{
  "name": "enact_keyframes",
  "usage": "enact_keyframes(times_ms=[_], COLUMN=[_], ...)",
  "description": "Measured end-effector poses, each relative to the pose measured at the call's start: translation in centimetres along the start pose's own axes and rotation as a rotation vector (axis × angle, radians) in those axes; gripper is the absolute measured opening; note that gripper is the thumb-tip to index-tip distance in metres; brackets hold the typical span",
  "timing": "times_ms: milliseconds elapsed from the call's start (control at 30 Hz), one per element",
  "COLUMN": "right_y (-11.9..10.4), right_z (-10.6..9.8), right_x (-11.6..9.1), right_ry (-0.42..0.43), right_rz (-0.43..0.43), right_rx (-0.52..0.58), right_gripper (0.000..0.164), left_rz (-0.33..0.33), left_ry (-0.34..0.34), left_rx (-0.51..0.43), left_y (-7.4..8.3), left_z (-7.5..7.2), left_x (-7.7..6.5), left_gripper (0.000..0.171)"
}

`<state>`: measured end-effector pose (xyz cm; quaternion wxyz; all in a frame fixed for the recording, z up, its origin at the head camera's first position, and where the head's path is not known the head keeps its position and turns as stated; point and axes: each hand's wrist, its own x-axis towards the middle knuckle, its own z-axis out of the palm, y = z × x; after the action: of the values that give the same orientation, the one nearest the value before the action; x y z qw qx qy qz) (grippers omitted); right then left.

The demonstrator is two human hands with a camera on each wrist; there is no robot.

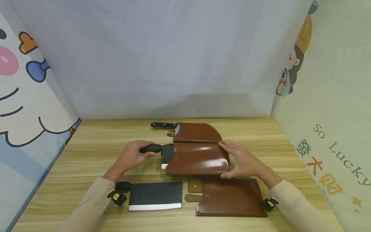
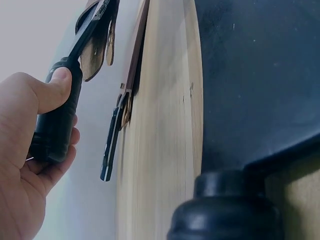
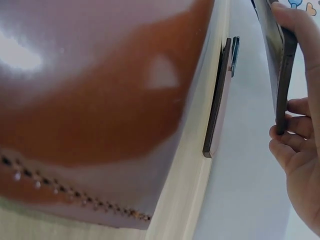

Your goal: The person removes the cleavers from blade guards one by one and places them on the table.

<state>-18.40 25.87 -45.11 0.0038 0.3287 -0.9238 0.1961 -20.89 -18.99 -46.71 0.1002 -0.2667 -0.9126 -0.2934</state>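
My left hand (image 1: pixel 131 157) grips the black handle (image 1: pixel 151 148) of a cleaver whose dark blade (image 1: pixel 167 154) runs mostly into a brown leather sheath (image 1: pixel 198 159). At the sheath's right end, my right hand (image 1: pixel 244 161) holds it between thumb and fingers. In the left wrist view, the thumb lies along the cleaver's handle (image 2: pixel 59 117), with the sheath's strap (image 2: pixel 95 52) hanging below. The right wrist view has the held sheath (image 3: pixel 285 75) raised above the tabletop, fingers curled at its edge. The part of the blade inside the leather is hidden.
Behind lies a sheathed knife (image 1: pixel 197 132) with a black riveted handle. Nearer me, a bare cleaver (image 1: pixel 155 194) lies at left beside another brown sheath (image 1: pixel 232 198) with snap straps. The wooden table (image 1: pixel 95 138) meets a pale back wall and printed side panels.
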Motion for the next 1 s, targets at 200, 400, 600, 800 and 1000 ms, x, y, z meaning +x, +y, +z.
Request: enact_keyframes(times_ms=[200, 400, 600, 800, 1000], right_y=[0.2, 0.3, 0.7, 1.1, 1.4], right_z=[-0.2, -0.3, -0.3, -0.5, -0.3], right_x=[-0.1, -0.4, -0.6, -0.8, -1.1], right_ry=[0.016, 0.036, 0.042, 0.058, 0.076], right_rz=[-0.001, -0.015, -0.015, -0.027, -0.044], right_rx=[-0.001, -0.001, 0.012, 0.017, 0.019], right_gripper=[0.117, 0.116, 0.116, 0.117, 0.116], left_rz=[0.013, -0.010, -0.018, -0.017, -0.007], left_ry=[0.018, 0.001, -0.002, -0.003, 0.007], left_rx=[-0.014, -0.017, -0.007, 0.007, 0.025], left_y=[-0.4, -0.5, -0.7, -1.0, -1.3], left_z=[-0.6, -1.1, -1.4, -1.6, -1.8], left_x=[-0.3, -0.5, -0.5, -0.6, -0.9], left_gripper=[0.041, 0.043, 0.043, 0.043, 0.041])
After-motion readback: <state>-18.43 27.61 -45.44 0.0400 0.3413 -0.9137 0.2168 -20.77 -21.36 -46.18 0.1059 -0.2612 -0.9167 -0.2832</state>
